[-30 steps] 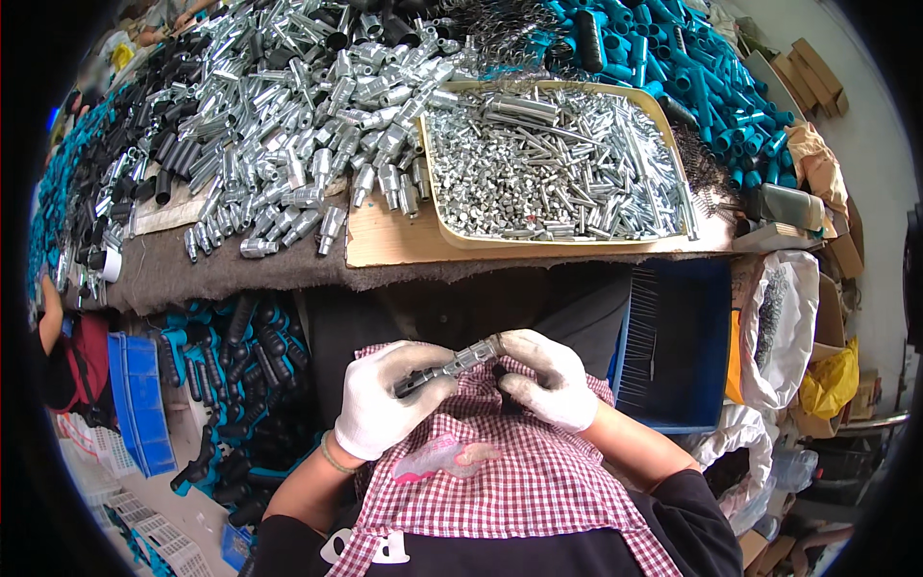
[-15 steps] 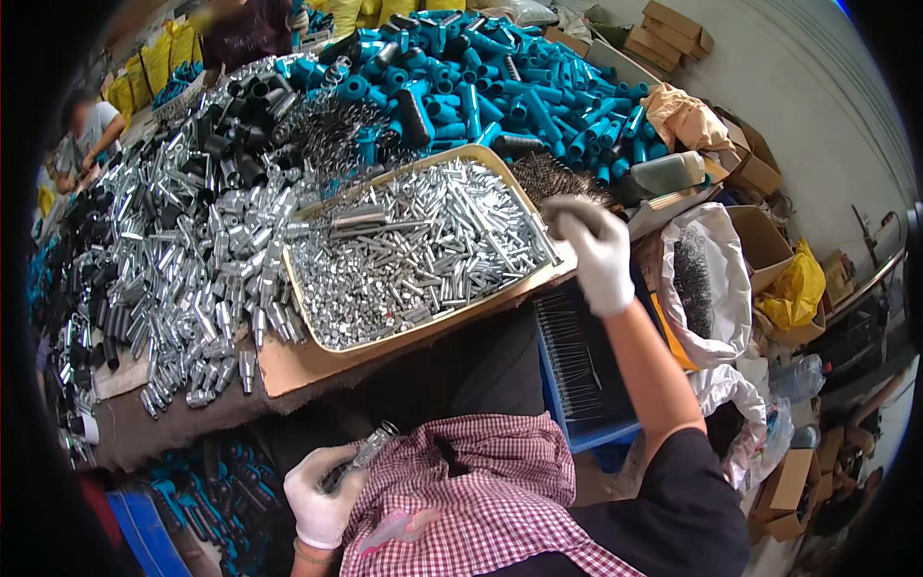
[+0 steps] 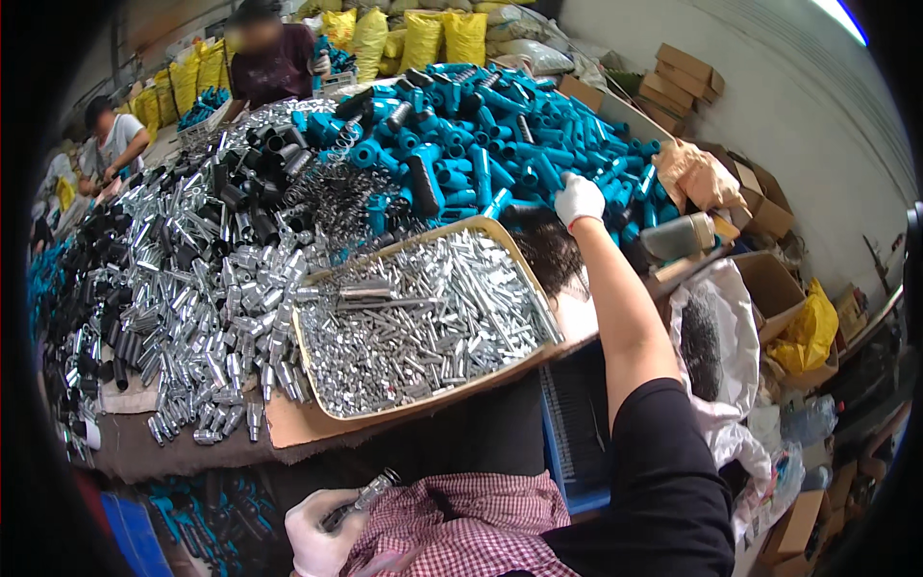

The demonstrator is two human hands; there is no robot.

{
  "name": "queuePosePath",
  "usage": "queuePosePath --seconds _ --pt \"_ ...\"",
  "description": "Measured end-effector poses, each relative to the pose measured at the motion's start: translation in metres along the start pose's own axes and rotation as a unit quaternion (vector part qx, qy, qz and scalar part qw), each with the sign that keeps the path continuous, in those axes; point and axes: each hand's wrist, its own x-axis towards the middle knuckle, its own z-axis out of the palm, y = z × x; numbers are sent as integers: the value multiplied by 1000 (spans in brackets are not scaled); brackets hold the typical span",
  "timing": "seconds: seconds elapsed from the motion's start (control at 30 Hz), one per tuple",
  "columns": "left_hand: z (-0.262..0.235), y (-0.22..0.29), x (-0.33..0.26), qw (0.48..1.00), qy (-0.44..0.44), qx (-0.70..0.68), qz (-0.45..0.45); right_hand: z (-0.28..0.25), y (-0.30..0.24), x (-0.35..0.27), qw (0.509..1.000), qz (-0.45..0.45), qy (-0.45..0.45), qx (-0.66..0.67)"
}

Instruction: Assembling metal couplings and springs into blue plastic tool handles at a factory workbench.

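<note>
My left hand [image 3: 325, 535], in a white glove, is low in front of my checked apron [image 3: 481, 524]. It is closed around a silver metal fitting [image 3: 370, 494] with a coil spring at its upper end. My right hand [image 3: 580, 202], gloved too, is stretched far forward to the near right side of a heap of teal plastic tubes [image 3: 481, 173]. Its fingers are bunched against the teal pieces, and their tips are partly hidden, so what they grip cannot be made out. Between me and the heap lies a shallow cream tray [image 3: 423, 412] full of small metal pins and nuts.
Silver fittings [image 3: 207, 337] and black sleeves [image 3: 120, 346] are piled left of the tray. Dark springs [image 3: 336, 197] lie behind it. At the right are a white sack [image 3: 745, 332] and cardboard boxes [image 3: 687, 77]. Two people work at the far left.
My right hand has moved forward from the tray's right edge to the teal heap. The view has tilted upward. My left hand still holds the metal fitting.
</note>
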Motion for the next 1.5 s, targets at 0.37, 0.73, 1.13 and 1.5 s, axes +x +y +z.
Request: queuePosePath --seconds 0.37,0.73,1.13,1.5 --pt "-10 7 14 991 -42 46 118 -7 -12 8 958 -29 132 254" --pt "-32 7 13 986 -58 50 146 -173 -131 -274 665 -213 -597 396" --pt "-45 -15 -11 963 -142 75 217 -167 -174 -346 641 -351 -557 393" --pt "-20 -17 -10 924 -214 131 290 -172 -195 -352 470 -141 -763 421"
